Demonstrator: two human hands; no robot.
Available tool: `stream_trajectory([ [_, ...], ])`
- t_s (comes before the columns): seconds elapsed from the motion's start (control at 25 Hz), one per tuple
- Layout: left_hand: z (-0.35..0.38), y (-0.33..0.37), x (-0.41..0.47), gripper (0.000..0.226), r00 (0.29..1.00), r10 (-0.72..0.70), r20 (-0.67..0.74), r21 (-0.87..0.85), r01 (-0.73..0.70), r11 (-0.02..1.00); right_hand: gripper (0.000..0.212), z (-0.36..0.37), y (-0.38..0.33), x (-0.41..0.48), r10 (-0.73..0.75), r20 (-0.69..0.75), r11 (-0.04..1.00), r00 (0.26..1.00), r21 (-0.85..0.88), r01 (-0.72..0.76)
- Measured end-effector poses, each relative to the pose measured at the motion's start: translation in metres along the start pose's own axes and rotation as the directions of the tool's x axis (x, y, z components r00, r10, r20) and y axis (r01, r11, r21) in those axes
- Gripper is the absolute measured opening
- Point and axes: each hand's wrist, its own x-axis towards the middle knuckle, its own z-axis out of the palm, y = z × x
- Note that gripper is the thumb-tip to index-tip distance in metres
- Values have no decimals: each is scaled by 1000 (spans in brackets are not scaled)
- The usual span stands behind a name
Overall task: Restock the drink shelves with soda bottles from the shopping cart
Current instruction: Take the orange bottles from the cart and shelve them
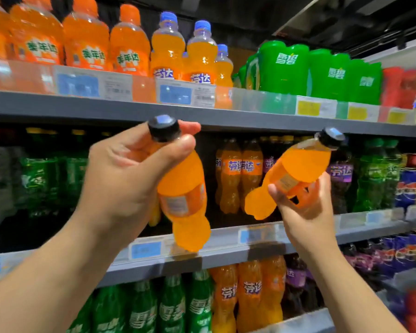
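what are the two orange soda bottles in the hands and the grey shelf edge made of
Left-hand orange soda bottle: likely clear glossy plastic; the drink shows through.
Its black cap: hard plastic, slight sheen.
Right-hand orange soda bottle: same, its neck colourless above the drink.
Grey shelf edge: probably painted metal, matte.

The two orange soda bottles [185, 195] [296, 169] are clear glossy plastic with dark shiny caps [164, 128]. Shelf edges [106, 109] look matt grey metal, fronted by transparent plastic strips [139, 87].
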Motion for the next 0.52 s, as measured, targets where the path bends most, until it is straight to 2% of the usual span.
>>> stream_trajectory([
  [0.04,15,-4,3,23,1000,-15,-17,-31,14,999,63,-5,13,8,19,38,998,999,-62,-16],
  [0.16,59,-29,14,19,999,-6,-41,43,7,999,66,-15,45,30,51,98,987,994,-155,-35],
  [0.28,86,-54,23,20,998,-46,-42,25,47,999,66,-21,70,41,111,157,983,981,-166,-85],
  [0.4,110,-82,29,18,991,-133,-28,139,136,981,58,-25,86,53,195,192,968,962,-197,-157],
  [0.52,121,-105,35,17,970,-232,-74,173,241,955,52,-26,94,62,219,218,958,951,-231,-168],
])
